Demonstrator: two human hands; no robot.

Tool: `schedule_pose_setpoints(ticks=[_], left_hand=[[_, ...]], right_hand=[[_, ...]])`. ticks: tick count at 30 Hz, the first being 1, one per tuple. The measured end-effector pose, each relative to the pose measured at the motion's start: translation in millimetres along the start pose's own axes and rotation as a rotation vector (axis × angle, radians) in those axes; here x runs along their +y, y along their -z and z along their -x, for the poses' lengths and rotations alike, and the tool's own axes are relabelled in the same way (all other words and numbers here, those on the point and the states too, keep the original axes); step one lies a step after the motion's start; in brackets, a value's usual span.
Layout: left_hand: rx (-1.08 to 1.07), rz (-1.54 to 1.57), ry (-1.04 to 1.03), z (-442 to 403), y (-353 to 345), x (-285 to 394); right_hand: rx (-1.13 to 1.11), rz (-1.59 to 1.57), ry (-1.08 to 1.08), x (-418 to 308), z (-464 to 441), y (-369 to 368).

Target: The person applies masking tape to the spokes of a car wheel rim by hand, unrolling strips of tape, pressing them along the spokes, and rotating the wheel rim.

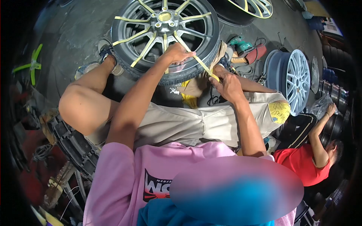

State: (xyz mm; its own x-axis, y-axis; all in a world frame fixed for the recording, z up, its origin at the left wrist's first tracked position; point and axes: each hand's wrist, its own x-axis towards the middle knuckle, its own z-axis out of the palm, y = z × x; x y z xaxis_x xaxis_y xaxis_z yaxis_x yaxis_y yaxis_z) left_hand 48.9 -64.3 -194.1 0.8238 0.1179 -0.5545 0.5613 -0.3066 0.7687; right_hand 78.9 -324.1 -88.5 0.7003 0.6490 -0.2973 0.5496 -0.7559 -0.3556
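A multi-spoke alloy wheel (211, 33) with a tyre around it lies flat in front of my knees. Yellow masking tape strips run along several of its spokes and cover the centre cap. My left hand (175, 54) is over the near part of the rim, its fingertips closed on a strip of masking tape (203, 66). That strip stretches from a spoke across the rim edge to my right hand (230, 87). The right hand, beyond the tyre's near right edge, pinches the tape's other end; whether a roll sits in its palm is hidden.
Another taped wheel (247, 8) lies at the top right. A green power tool (243, 46) with cables rests on the floor. A silver-blue wheel (298, 83) stands at right, near a co-worker in a red shirt (303, 162). A green cross-shaped piece (34, 66) is at left.
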Motion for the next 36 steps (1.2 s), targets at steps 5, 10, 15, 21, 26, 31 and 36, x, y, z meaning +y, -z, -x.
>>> schedule_pose_setpoints(ticks=[5, 10, 15, 21, 26, 31, 36], left_hand=[[-0.039, -0.062, 0.029, 5, -1, 9], [-0.091, -0.013, 0.051, 20, -3, 25], [-0.073, -0.033, 0.055, 27, -5, 31], [0.133, -0.347, -0.259, 36, -11, 29], [0.095, -0.389, -0.204, 31, -5, 41], [-0.036, -0.444, -0.27, 39, 44, 65], [0.233, -0.615, -0.162, 71, 190, 77]], right_hand=[[-0.191, -0.166, -0.091, -3, -4, 8], [-0.205, -0.37, -0.05, 15, -7, -7], [-0.124, -0.122, -0.02, 30, -27, -36], [-0.165, 0.429, -0.254, 21, -44, 20], [0.159, 0.567, -0.15, 101, -60, 30], [0.008, -0.038, -0.044, 61, -108, 117], [-0.09, -0.268, -0.14, 66, -169, 161]])
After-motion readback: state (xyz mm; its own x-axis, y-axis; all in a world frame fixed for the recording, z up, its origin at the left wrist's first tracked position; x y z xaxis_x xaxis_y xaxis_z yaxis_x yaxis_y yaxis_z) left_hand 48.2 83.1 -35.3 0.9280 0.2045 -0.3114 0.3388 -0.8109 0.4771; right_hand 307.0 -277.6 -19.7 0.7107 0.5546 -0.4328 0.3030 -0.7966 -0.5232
